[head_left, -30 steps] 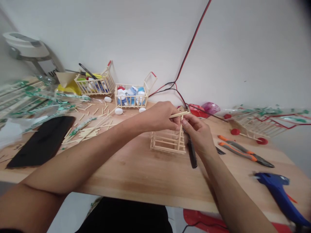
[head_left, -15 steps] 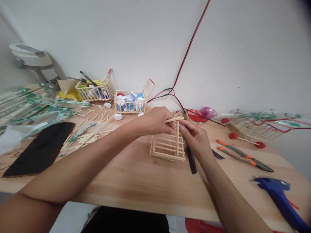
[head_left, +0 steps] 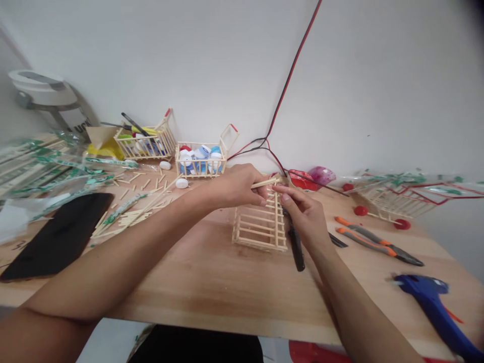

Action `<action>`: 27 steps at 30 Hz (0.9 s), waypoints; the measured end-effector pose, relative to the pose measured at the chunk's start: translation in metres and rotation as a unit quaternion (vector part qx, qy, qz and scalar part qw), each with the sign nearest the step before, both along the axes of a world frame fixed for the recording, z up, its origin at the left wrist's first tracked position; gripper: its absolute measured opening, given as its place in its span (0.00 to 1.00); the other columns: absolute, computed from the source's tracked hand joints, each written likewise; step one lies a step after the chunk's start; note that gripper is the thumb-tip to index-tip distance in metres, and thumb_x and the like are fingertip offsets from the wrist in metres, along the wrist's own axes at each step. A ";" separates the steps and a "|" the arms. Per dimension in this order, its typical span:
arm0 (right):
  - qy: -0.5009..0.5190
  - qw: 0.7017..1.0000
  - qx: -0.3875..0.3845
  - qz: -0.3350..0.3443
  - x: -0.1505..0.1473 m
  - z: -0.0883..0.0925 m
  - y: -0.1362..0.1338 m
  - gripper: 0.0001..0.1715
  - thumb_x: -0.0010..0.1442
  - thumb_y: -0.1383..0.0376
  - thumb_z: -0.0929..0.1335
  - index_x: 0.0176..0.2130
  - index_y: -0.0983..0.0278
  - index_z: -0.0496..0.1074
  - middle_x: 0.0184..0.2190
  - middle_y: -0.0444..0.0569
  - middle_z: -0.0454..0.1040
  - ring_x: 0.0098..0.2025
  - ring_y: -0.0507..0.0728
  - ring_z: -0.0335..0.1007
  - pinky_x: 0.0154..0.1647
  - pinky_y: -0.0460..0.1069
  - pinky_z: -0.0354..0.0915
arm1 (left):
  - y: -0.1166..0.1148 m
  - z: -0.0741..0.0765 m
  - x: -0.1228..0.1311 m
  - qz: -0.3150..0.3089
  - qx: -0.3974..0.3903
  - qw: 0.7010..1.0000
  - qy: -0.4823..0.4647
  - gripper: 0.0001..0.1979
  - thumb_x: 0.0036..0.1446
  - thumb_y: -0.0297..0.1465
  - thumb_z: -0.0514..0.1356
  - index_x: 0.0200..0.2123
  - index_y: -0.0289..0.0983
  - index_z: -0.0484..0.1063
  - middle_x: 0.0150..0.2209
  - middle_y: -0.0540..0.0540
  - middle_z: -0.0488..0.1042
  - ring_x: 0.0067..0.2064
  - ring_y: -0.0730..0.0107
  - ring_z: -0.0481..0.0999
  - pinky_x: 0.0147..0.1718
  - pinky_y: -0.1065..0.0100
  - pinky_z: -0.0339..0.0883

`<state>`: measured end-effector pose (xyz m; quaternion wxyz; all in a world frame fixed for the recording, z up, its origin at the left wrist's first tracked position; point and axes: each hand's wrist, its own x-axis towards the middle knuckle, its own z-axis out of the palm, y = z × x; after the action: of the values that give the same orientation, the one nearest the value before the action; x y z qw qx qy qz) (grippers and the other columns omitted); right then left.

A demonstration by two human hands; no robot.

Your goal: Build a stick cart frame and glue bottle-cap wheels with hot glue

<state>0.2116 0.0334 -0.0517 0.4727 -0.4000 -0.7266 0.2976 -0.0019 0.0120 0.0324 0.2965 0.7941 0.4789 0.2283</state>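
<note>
A small basket frame of thin wooden sticks (head_left: 259,229) lies on the wooden table in front of me. My left hand (head_left: 244,185) is at its far end, fingers closed around wooden sticks that jut out past the thumb. From the right, my right hand (head_left: 302,206) pinches at the frame's far right corner with thumb and forefinger. The exact contact of the fingertips is partly hidden. Under my right hand, beside the frame, lies a tool with a black handle (head_left: 297,249).
Cut sticks (head_left: 134,217) and a black slab (head_left: 58,237) lie left. Two stick carts, one holding bottle caps (head_left: 202,159), stand along the wall. Pliers (head_left: 378,242), a blue glue gun (head_left: 427,302) and a wrapped stick cart (head_left: 397,199) are on the right. A cable (head_left: 289,85) runs down the wall.
Both hands stay at the frame's far end with slight finger shifts. The sticks in my left hand have moved a little left. The whole view has shifted slightly.
</note>
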 end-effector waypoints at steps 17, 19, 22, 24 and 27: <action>0.012 0.999 0.029 -0.009 0.001 0.003 -0.001 0.13 0.64 0.57 0.67 0.43 0.57 0.79 0.39 0.47 0.78 0.42 0.58 0.72 0.44 0.53 0.65 | 0.000 0.004 -0.003 -0.004 0.005 1.000 -0.013 0.05 0.48 0.27 0.63 0.29 0.34 0.79 0.25 0.51 0.74 0.28 0.75 0.69 0.27 0.72 0.54; 0.014 0.999 0.036 -0.012 0.001 0.003 -0.001 0.13 0.64 0.57 0.67 0.42 0.57 0.79 0.40 0.47 0.78 0.43 0.58 0.72 0.45 0.53 0.65 | -0.001 0.005 -0.003 -0.005 0.010 1.000 -0.018 0.04 0.50 0.28 0.62 0.28 0.34 0.78 0.23 0.52 0.71 0.26 0.77 0.66 0.26 0.72 0.53; 0.017 0.999 0.037 -0.019 0.000 0.004 -0.003 0.13 0.63 0.55 0.67 0.42 0.57 0.79 0.40 0.47 0.78 0.44 0.59 0.72 0.46 0.54 0.65 | -0.004 0.007 0.000 0.013 -0.002 0.998 -0.057 0.08 0.54 0.29 0.62 0.24 0.33 0.74 0.21 0.52 0.66 0.23 0.80 0.60 0.24 0.72 0.50; 0.016 0.999 0.034 -0.024 0.000 0.006 -0.004 0.14 0.63 0.54 0.67 0.42 0.57 0.80 0.40 0.47 0.78 0.44 0.59 0.72 0.46 0.54 0.65 | -0.005 0.009 0.004 0.038 -0.039 0.990 -0.127 0.10 0.58 0.30 0.60 0.25 0.33 0.73 0.23 0.51 0.68 0.22 0.81 0.58 0.24 0.72 0.49; 0.022 0.999 0.030 -0.029 0.000 0.007 -0.004 0.13 0.63 0.55 0.67 0.42 0.57 0.79 0.40 0.47 0.78 0.43 0.59 0.72 0.45 0.53 0.65 | -0.005 0.009 0.009 0.063 -0.118 0.955 -0.264 0.07 0.64 0.28 0.55 0.34 0.34 0.71 0.27 0.48 0.72 0.20 0.82 0.56 0.22 0.72 0.47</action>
<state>0.2115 0.0289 -0.0445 0.5089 -0.4003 -0.7124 0.2707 0.0070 0.0074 0.0412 0.4889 0.6329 0.4561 0.3904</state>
